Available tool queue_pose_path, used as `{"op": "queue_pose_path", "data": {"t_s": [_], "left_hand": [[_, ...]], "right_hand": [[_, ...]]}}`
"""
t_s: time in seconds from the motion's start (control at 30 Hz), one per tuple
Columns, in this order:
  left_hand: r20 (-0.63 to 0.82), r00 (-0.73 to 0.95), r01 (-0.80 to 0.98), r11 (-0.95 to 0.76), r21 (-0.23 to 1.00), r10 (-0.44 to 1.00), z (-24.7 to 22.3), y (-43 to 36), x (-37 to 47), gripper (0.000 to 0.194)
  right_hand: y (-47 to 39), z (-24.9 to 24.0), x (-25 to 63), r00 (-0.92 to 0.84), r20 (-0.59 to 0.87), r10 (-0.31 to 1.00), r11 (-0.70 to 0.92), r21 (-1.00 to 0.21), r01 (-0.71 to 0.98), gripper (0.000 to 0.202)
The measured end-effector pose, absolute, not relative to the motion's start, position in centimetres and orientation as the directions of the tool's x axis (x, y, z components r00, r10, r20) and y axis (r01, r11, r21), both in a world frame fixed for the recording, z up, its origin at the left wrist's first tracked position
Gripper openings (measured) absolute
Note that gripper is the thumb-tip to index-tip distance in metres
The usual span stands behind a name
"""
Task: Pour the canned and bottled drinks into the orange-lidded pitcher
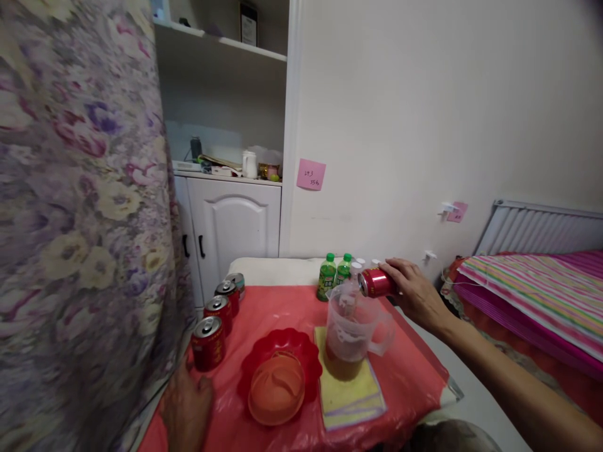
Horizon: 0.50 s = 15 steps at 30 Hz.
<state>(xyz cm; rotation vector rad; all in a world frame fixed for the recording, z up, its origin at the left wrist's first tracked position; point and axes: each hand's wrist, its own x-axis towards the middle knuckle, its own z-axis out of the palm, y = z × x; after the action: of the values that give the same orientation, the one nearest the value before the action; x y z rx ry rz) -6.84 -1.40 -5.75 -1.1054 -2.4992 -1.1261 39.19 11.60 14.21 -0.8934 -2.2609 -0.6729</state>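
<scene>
My right hand (414, 290) wraps a red can (377, 282), fingers curled over its top side and thumb hidden beneath, tipping it on its side so its mouth points left over the clear pitcher (354, 333). The pitcher stands on a yellow cloth (351, 395) in the middle of the red table cover (405, 376), with brown drink in its lower part. I judge the can light, thin-walled and easy to dent, probably slick, so a grip around the middle of its body suits it. My left hand (186, 408) rests flat on the near left of the cover, fingers loosely together, holding nothing, just beside the nearest of four upright cans (207, 342).
</scene>
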Motion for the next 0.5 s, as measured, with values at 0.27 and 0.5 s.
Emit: {"op": "queue_pose_path", "data": {"t_s": [0.27,0.5], "left_hand": [[0.431,-0.713,0.689,0.438,0.578,0.553,-5.69,-1.46,-6.69,0.059],[0.439,-0.701,0.703,0.442,0.557,0.562,-5.76,-1.44,-6.75,0.061]], "right_hand": [[11.45,14.55,39.26,-0.595,0.693,0.408,0.654,0.232,0.720,0.059],[11.56,14.60,39.51,-0.604,0.694,0.391,0.650,0.256,0.715,0.053]]}}
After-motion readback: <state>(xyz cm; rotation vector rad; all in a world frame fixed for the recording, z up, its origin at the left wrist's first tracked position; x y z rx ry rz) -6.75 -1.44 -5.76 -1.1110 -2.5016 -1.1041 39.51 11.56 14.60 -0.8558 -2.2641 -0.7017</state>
